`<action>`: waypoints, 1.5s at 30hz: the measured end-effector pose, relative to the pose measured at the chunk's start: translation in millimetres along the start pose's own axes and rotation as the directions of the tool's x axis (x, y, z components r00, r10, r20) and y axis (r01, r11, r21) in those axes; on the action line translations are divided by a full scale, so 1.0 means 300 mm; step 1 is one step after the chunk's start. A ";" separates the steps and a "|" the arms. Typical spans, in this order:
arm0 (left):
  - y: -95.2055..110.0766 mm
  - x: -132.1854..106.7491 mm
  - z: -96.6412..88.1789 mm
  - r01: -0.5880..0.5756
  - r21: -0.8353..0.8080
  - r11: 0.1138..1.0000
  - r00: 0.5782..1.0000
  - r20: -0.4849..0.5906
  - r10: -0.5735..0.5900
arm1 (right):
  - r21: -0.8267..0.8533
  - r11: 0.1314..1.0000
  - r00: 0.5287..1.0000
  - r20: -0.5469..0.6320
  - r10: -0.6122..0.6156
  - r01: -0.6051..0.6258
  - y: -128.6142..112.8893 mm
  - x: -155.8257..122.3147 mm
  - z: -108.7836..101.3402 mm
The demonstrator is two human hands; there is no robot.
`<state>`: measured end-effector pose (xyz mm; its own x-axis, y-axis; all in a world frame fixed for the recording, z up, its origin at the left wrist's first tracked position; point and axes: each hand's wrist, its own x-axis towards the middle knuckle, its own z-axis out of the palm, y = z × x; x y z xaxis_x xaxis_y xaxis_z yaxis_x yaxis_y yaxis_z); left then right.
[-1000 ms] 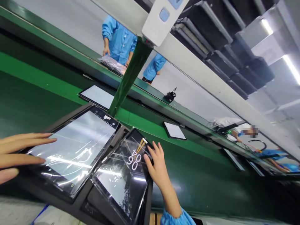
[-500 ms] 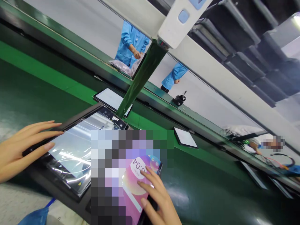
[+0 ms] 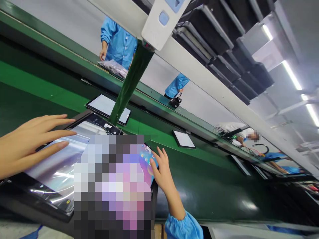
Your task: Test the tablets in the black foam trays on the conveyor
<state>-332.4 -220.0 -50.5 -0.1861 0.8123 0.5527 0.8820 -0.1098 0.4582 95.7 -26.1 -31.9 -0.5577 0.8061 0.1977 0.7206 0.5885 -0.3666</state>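
Observation:
Two tablets lie side by side in front of me in the head view, on a dark tray (image 3: 67, 229). The left tablet (image 3: 52, 162) has a glossy, reflecting screen with a dark strip of camera icons. My left hand (image 3: 37, 142) rests over its left part, fingers stretched out. The right tablet (image 3: 147, 166) shows a pink and purple home screen with app icons; a pixelated patch hides much of it. At its upper right edge is my right hand (image 3: 161, 171), fingers apart near the icons; whether they touch the glass I cannot tell.
Tablets with white screens lie beyond, one behind the green post (image 3: 129, 79) and another tablet (image 3: 184, 138) farther right on the green bench (image 3: 211, 186). A white socket box (image 3: 161, 25) hangs overhead. People in blue coats (image 3: 119, 46) work across the line.
My right hand has moved from the middle of the right tablet up to its far edge. That screen has gone from a clock display to app icons. The view has shifted right.

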 end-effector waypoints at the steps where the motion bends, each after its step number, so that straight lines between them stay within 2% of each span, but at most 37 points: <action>1: -0.019 0.008 0.009 -0.117 0.047 0.992 0.992 0.050 0.115 | 0.005 1.000 1.000 -0.017 -0.006 0.006 0.001 -0.009 -0.003; 3: -0.045 0.022 0.024 -0.276 0.107 0.955 0.959 0.102 0.265 | 0.015 1.000 0.997 -0.075 -0.007 0.008 0.010 -0.033 -0.014; 7: -0.047 0.046 0.046 -0.319 0.096 0.943 0.946 0.093 0.310 | 0.022 1.000 0.990 -0.143 0.014 -0.011 0.043 -0.085 -0.040; 11: -0.035 0.071 0.057 -0.287 0.070 0.955 0.957 0.068 0.282 | 0.016 1.000 0.996 -0.085 -0.002 0.004 0.064 -0.113 -0.052; 13: -0.029 0.094 0.056 -0.265 0.058 0.963 0.963 0.070 0.261 | 0.035 0.999 0.993 -0.115 -0.007 0.011 0.067 -0.115 -0.049; 15: -0.017 0.129 0.056 -0.220 0.064 0.973 0.965 0.162 0.208 | 0.069 0.998 0.984 -0.175 0.003 0.010 0.064 -0.109 -0.038; 17: -0.002 0.175 0.068 -0.178 0.098 0.979 0.944 0.299 0.142 | 0.107 0.994 0.980 -0.196 0.011 0.010 0.052 -0.100 -0.022; 19: 0.012 0.227 0.100 -0.168 0.132 0.977 0.918 0.383 0.106 | 0.127 0.992 0.983 -0.182 0.002 0.021 0.030 -0.091 -0.006; 24: 0.010 0.336 0.220 -0.152 0.182 0.971 0.916 0.394 0.070 | 0.144 0.989 0.978 -0.209 -0.011 0.042 -0.033 -0.091 -0.007; 27: 0.003 0.356 0.241 -0.143 0.192 0.971 0.904 0.425 0.049 | 0.157 0.987 0.973 -0.229 0.003 0.034 -0.045 -0.114 -0.029; 30: 0.012 0.317 0.184 -0.150 0.176 0.973 0.878 0.475 0.050 | 0.165 0.986 0.975 -0.222 0.015 0.022 -0.032 -0.152 -0.051; 33: 0.020 0.217 0.073 -0.163 0.145 0.976 0.852 0.519 0.065 | 0.169 0.986 0.976 -0.214 0.041 -0.004 -0.007 -0.194 -0.072; 35: 0.018 0.132 -0.005 -0.161 0.107 0.981 0.849 0.523 0.082 | 0.175 0.984 0.973 -0.223 0.067 -0.027 0.007 -0.214 -0.082; 38: 0.011 0.015 -0.095 -0.095 0.049 0.994 0.896 0.438 0.065 | 0.200 0.978 0.960 -0.258 0.106 -0.054 0.020 -0.227 -0.088; 40: 0.012 -0.042 -0.131 -0.033 0.024 0.999 0.932 0.362 0.022 | 0.222 0.973 0.954 -0.270 0.130 -0.070 0.022 -0.225 -0.083; 45: 0.037 -0.110 -0.154 0.035 0.023 0.999 0.959 0.282 -0.040 | 0.250 0.962 0.954 -0.247 0.170 -0.106 0.019 -0.220 -0.058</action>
<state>-336.5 -274.5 -31.4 -0.0914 0.9446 0.3152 0.8847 -0.0683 0.4611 143.8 -74.8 -31.3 -0.3080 0.8841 0.3513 0.6497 0.4652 -0.6012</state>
